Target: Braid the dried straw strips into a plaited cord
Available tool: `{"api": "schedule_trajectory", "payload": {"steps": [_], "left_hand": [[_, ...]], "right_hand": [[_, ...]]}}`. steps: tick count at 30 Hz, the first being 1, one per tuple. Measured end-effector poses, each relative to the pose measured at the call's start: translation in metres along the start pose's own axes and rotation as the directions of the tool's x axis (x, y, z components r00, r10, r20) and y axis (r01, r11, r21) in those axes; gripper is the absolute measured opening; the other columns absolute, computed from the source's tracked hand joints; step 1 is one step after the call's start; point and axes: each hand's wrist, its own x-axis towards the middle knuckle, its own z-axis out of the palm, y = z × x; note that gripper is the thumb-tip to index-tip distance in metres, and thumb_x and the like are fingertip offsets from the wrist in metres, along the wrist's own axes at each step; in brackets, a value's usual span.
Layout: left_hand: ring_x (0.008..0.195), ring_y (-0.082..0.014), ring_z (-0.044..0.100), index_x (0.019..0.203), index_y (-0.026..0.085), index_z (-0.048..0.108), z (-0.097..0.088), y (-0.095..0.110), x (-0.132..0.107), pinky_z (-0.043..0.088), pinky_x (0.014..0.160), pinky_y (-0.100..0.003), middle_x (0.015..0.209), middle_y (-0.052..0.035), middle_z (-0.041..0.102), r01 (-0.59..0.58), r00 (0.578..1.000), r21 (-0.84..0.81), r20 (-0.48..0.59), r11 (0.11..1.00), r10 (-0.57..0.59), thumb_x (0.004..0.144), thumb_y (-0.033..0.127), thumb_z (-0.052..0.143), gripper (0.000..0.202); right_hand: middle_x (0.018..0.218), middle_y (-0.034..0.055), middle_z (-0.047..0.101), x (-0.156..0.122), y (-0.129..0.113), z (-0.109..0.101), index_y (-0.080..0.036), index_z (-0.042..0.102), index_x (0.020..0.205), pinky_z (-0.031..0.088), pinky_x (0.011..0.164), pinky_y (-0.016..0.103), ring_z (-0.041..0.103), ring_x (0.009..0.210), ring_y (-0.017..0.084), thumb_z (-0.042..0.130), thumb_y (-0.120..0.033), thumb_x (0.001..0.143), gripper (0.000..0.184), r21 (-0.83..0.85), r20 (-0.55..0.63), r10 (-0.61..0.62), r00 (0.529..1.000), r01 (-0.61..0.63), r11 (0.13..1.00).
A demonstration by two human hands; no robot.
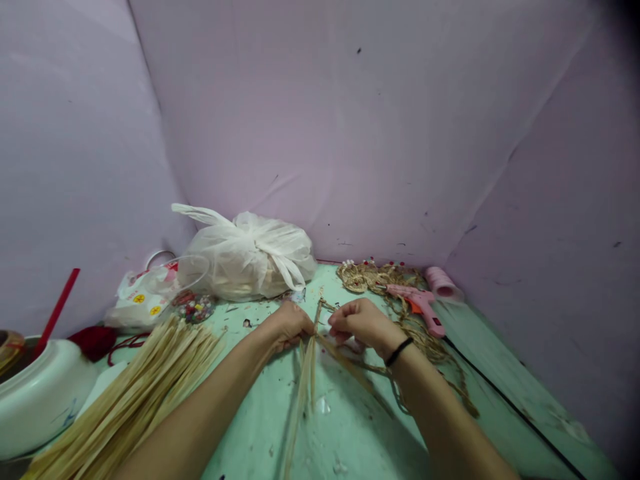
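My left hand [289,325] is closed in a pinch on pale dried straw strands [303,400] where they meet a narrow braid [319,311]. Loose ends hang from that spot toward me and spread over the table. My right hand [361,324], with a black band at the wrist, is held just to the right with its fingers curled together. Whatever is between its fingertips is too small to make out. Some strands slant down to the right below this hand. On the left, beside my left forearm, lies a thick bundle of straw [135,387].
A tied white plastic bag [245,257] stands at the back. Braided cord coils [370,275], a pink glue gun [417,303] with a black cable and a pink spool [443,283] lie right. At left are a white pot [45,393], red yarn [94,341] and a bag of beads [195,308].
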Motion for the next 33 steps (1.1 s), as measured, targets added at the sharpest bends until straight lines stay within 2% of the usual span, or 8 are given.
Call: {"api": "schedule_trajectory", "payload": {"steps": [2,4,8,13,17,22,28,33], "left_hand": [[0.025,-0.0044,0.022,0.048,0.016,0.043,0.000,-0.001,0.001,0.011,0.030,-0.019,0.031,0.0082,0.031,0.008,1.000,-0.008,0.014,1.000,-0.008,0.054,0.011,0.054,0.012],[0.025,-0.0042,0.022,0.049,0.016,0.044,-0.001,-0.001,0.002,0.010,0.030,-0.019,0.032,0.0081,0.031,0.007,1.000,-0.012,0.023,1.000,-0.007,0.054,0.012,0.054,0.012],[0.025,-0.0043,0.021,0.047,0.015,0.043,-0.001,-0.002,0.002,0.009,0.029,-0.020,0.031,0.0071,0.031,-0.002,1.000,-0.024,0.024,1.000,0.002,0.054,0.010,0.052,0.013],[0.025,-0.0035,0.022,0.052,0.014,0.047,-0.005,-0.004,0.005,0.011,0.029,-0.019,0.033,0.0077,0.034,-0.010,0.998,-0.078,0.063,0.997,0.015,0.055,0.013,0.054,0.008],[0.025,-0.0030,0.020,0.052,0.015,0.046,-0.007,-0.007,0.007,0.010,0.029,-0.018,0.032,0.0087,0.031,-0.013,0.993,-0.101,0.117,0.995,0.025,0.055,0.016,0.054,0.008],[0.025,-0.0032,0.020,0.051,0.015,0.046,-0.006,-0.007,0.007,0.009,0.029,-0.018,0.032,0.0082,0.032,-0.001,0.995,-0.061,0.101,0.998,0.007,0.052,0.017,0.054,0.009],[0.024,-0.0036,0.019,0.052,0.016,0.046,-0.005,-0.010,0.010,0.009,0.028,-0.018,0.031,0.0084,0.031,0.004,0.994,-0.072,0.112,0.997,0.004,0.050,0.016,0.052,0.006],[0.025,-0.0036,0.020,0.052,0.016,0.045,-0.005,-0.010,0.012,0.009,0.028,-0.018,0.032,0.0083,0.031,0.008,0.994,-0.067,0.107,0.998,0.000,0.051,0.016,0.053,0.008]], "right_hand": [[0.050,0.0018,0.060,0.012,0.009,-0.004,-0.012,0.060,0.057,0.030,0.037,0.017,0.050,0.041,0.008,0.057,-0.013,0.061,0.005,-0.059,-0.159,-0.101,0.982,0.093,0.994],[0.048,0.0008,0.058,0.022,0.019,-0.002,-0.012,0.063,0.063,0.029,0.038,0.017,0.048,0.041,0.008,0.059,-0.019,0.064,0.008,-0.110,-0.178,-0.165,0.970,0.147,0.983],[0.044,-0.0008,0.054,0.026,0.026,0.007,-0.013,0.062,0.062,0.025,0.035,0.017,0.043,0.038,0.006,0.058,-0.030,0.068,0.019,-0.087,-0.101,-0.151,0.983,0.142,0.986],[0.042,-0.0027,0.051,0.007,0.009,0.009,-0.013,0.056,0.058,0.024,0.031,0.016,0.039,0.033,0.005,0.054,-0.015,0.068,0.010,0.144,0.046,0.064,0.997,-0.070,0.987],[0.041,-0.0007,0.052,0.002,0.005,0.010,-0.013,0.053,0.056,0.028,0.032,0.017,0.038,0.031,0.006,0.050,-0.013,0.067,0.012,0.243,0.236,0.014,0.972,-0.073,0.967],[0.045,-0.0014,0.050,0.014,0.014,0.016,-0.013,0.054,0.060,0.027,0.033,0.016,0.037,0.034,0.005,0.055,-0.023,0.068,0.013,0.207,0.051,0.051,0.997,-0.060,0.976],[0.043,-0.0020,0.048,0.030,0.031,0.024,-0.011,0.060,0.057,0.025,0.036,0.016,0.037,0.037,0.004,0.052,-0.015,0.062,0.010,-0.078,-0.078,-0.183,0.980,0.177,0.981],[0.043,-0.0024,0.048,0.034,0.036,0.025,-0.011,0.057,0.054,0.026,0.038,0.014,0.039,0.039,0.004,0.048,-0.013,0.060,0.011,-0.128,-0.057,-0.261,0.964,0.253,0.959]]}}
